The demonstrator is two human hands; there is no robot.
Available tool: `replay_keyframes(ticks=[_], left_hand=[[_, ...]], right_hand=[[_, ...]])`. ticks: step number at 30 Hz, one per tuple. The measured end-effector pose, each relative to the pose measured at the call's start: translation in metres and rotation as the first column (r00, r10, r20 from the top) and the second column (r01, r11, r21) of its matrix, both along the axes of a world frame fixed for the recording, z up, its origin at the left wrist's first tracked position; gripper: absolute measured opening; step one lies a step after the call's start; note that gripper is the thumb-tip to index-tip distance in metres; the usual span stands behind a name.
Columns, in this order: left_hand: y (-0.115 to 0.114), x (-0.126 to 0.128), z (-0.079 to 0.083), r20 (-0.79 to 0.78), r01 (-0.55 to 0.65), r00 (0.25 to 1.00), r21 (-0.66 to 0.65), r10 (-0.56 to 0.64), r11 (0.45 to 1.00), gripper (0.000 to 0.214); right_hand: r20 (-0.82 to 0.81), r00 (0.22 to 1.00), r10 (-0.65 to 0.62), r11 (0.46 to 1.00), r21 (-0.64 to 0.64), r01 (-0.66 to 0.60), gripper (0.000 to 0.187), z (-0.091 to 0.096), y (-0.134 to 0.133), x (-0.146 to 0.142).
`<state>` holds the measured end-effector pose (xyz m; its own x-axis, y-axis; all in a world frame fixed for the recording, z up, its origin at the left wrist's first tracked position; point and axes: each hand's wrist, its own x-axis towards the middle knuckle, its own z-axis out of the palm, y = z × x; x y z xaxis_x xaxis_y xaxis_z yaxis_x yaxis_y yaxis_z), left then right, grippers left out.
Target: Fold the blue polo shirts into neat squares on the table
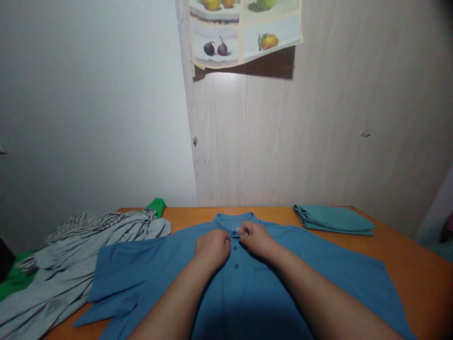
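Note:
A blue short-sleeved polo shirt (262, 293) lies spread front side up, its collar toward the wall. Several dark buttons run down its placket. My left hand (214, 246) is closed at the left side of the placket, just below the collar, with its fingertips on the fabric. Opposite it, my right hand (256, 238) pinches the collar's edge near the top button. The shirt's left sleeve in view is rumpled; the right one lies flatter.
The orange table (392, 248) meets a pale wall behind. A loose heap of grey and striped clothes (71, 264) with green cloth (155, 206) lies at the left. At the back right rests a folded teal garment (334, 219). A fruit poster (244, 33) hangs above.

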<state>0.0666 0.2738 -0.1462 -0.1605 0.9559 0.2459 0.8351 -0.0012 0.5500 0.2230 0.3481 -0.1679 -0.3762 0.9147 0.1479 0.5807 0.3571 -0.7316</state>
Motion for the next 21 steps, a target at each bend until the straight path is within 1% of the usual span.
replay_keyframes(ticks=[3, 5, 7, 10, 12, 15, 17, 19, 21], left_hand=[[0.001, -0.001, -0.002, -0.119, -0.026, 0.993, -0.026, 0.023, 0.999, 0.016], [0.003, -0.002, -0.005, -0.15, -0.03, 0.988, -0.022, 0.026, 0.999, 0.022], [0.006, -0.004, -0.008, -0.126, -0.006, 0.992, 0.022, 0.009, 1.0, 0.025], [0.013, -0.006, -0.014, -0.057, 0.069, 0.996, 0.103, -0.063, 0.992, 0.026], [0.017, -0.006, -0.019, -0.012, 0.108, 0.994, 0.131, -0.107, 0.986, 0.027], [0.02, -0.005, -0.024, 0.03, 0.144, 0.988, 0.143, -0.15, 0.979, 0.03], [0.021, -0.004, -0.024, 0.042, 0.151, 0.987, 0.113, -0.157, 0.982, 0.033], [0.024, -0.003, -0.023, 0.061, 0.122, 0.99, 0.051, -0.125, 0.991, 0.032], [0.031, -0.004, -0.022, 0.08, 0.085, 0.993, -0.007, -0.084, 0.996, 0.032]], right_hand=[[0.016, 1.0, 0.02, 1.0, 0.023, -0.02, 0.014, -0.001, 0.0, 0.0], [-0.006, 1.0, 0.015, 1.0, 0.028, -0.014, 0.013, -0.004, 0.0, -0.001], [-0.032, 0.999, -0.007, 0.999, 0.033, 0.008, 0.016, -0.007, 0.002, -0.002], [-0.029, 0.999, -0.046, 0.997, 0.056, 0.048, 0.024, -0.01, 0.005, -0.004], [0.008, 0.999, -0.034, 0.997, 0.073, 0.034, 0.028, -0.009, 0.006, -0.004], [0.065, 0.998, 0.006, 0.997, 0.08, -0.011, 0.028, -0.005, 0.007, -0.005], [0.08, 0.997, 0.019, 0.996, 0.088, -0.026, 0.025, -0.004, 0.008, -0.005], [0.077, 0.997, 0.015, 0.995, 0.095, -0.023, 0.022, -0.004, 0.008, -0.006], [0.072, 0.997, -0.013, 0.995, 0.1, 0.006, 0.02, -0.005, 0.009, -0.007]])
